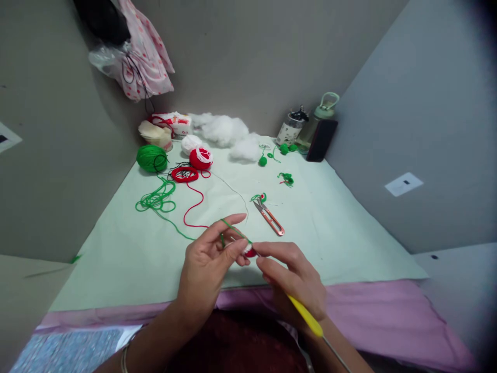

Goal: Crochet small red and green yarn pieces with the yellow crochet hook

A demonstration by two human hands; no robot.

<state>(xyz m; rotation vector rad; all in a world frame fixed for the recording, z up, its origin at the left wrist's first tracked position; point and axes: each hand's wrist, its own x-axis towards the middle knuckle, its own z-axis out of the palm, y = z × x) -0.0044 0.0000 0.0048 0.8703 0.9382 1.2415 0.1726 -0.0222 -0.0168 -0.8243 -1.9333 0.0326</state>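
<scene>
Between the thumb and fingers of my left hand (pixel 207 259) is a small red and white crochet piece (pixel 249 252). Green yarn (pixel 233 227) runs over my raised left index finger to the piece. My right hand (pixel 295 272) grips a crochet hook (pixel 306 315) with a yellow handle, its tip at the piece and hidden by my fingers. Orange-handled thread snips (pixel 269 217) lie just beyond my hands. A green strand leads left to a loose tangle of green yarn (pixel 155 199); a red strand (pixel 190 210) also reaches toward my left hand.
At the back left stand a green yarn ball (pixel 151 158), a red and white ball (pixel 201 157) and a white ball (pixel 191 144). White stuffing (pixel 225 130) lies along the wall. A patterned can (pixel 289 129), a bottle (pixel 310 127) and a phone (pixel 322 141) stand back right.
</scene>
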